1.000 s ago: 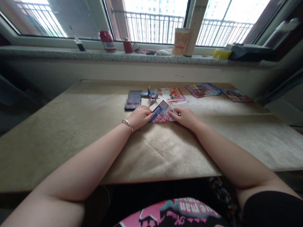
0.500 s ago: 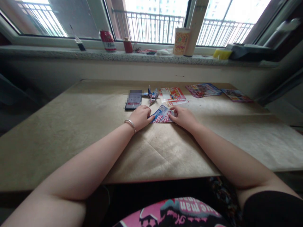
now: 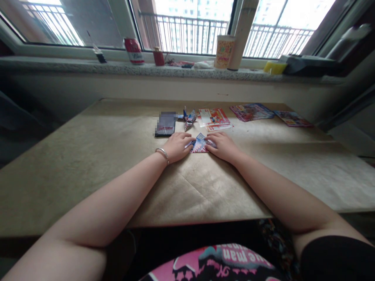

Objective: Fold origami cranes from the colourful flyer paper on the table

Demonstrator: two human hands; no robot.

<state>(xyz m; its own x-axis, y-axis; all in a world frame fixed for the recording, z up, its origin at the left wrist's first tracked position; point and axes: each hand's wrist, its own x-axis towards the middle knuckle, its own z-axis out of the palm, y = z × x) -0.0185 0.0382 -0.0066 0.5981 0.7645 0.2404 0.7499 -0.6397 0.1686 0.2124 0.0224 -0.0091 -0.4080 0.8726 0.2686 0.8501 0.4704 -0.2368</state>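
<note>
Blue, white and red folded printed paper (image 3: 200,147), peaked, grasped by left hand (image 3: 177,146) and right hand (image 3: 224,146), sides finger-hidden, print blurred

Before us spreads a broad beige tabletop (image 3: 88,164), faintly creased. On it we see a black rectangular phone (image 3: 166,124), a spiky blue-and-white folded-paper figure (image 3: 189,118) just beside it, red-and-white printed sheets (image 3: 218,117), two stacks of multicoloured leaflets (image 3: 252,112) farther right and, nearest us, a blue-and-white folded paper (image 3: 200,147).
</note>
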